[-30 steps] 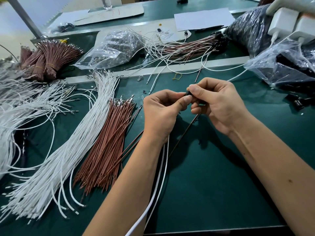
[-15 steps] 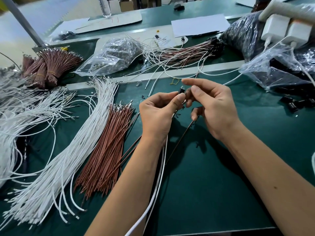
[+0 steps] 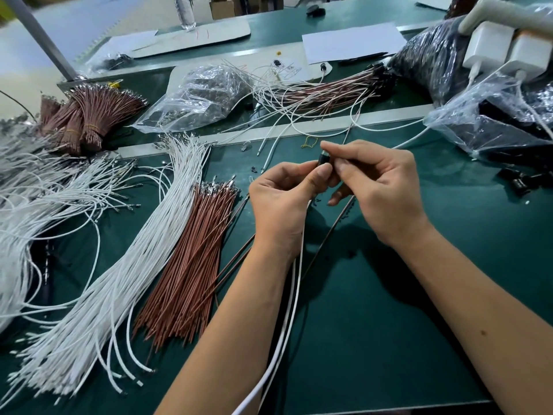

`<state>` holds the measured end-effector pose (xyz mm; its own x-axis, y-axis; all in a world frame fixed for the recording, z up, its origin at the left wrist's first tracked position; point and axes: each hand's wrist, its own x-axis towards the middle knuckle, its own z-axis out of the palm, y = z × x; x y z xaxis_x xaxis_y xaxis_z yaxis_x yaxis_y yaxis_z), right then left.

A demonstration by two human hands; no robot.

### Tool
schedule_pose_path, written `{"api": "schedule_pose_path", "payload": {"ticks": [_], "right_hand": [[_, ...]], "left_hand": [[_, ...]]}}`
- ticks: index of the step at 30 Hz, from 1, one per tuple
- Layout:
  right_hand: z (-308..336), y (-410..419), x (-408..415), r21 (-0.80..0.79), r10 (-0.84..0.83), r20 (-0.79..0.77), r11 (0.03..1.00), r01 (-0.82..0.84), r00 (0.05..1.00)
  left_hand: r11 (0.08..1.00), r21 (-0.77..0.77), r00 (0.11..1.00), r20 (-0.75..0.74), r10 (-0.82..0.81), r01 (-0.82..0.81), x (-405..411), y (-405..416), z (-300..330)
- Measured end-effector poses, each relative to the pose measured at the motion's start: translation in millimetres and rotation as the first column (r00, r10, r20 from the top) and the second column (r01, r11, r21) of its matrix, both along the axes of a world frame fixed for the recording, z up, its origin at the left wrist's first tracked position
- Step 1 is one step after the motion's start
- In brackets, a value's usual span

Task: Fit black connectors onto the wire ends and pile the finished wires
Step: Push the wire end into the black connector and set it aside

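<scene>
A: Where is the connector (image 3: 322, 159)?
B: Above the counter (image 3: 389, 295) at centre, pinched between both hands; the right hand (image 3: 380, 187) clamps its far end with thumb and forefinger; the left hand (image 3: 284, 196) pinches its near end, where the wires (image 3: 294, 274) presumably enter.
A: How does it lie?
B: Long axis roughly far to near, wires trailing near under the left wrist; the hands touch, so seating likely means pushing along that axis; finished pile (image 3: 329, 91) lies far, nearer the right hand.
</scene>
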<state>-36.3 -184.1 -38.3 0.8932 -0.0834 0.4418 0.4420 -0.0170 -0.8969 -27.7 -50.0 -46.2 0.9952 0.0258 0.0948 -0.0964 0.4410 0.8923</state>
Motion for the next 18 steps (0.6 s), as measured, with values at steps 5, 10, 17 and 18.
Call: {"api": "schedule_pose_path", "payload": {"ticks": [5,10,17,18], "right_hand": [[-3,0,1,-0.064,-0.025,0.015,0.998,0.026,1.0],[-3,-1,1,0.139,0.018,-0.125,0.99,-0.001,0.992],[0,-8,8,0.255,0.114,-0.274,0.966,-0.042,0.955],[2,-10,10,0.28,0.096,-0.28,0.96,-0.014,0.955]], "left_hand": [[1.0,0.004,1.0,-0.016,0.001,-0.001,-1,1,-1],[0.991,0.128,0.999,0.038,0.019,-0.024,-4,-2,1],[0.953,0.293,0.99,0.134,0.039,-0.078,-4,-5,5],[0.946,0.313,0.992,0.119,0.043,-0.079,-5,-6,6]]}}
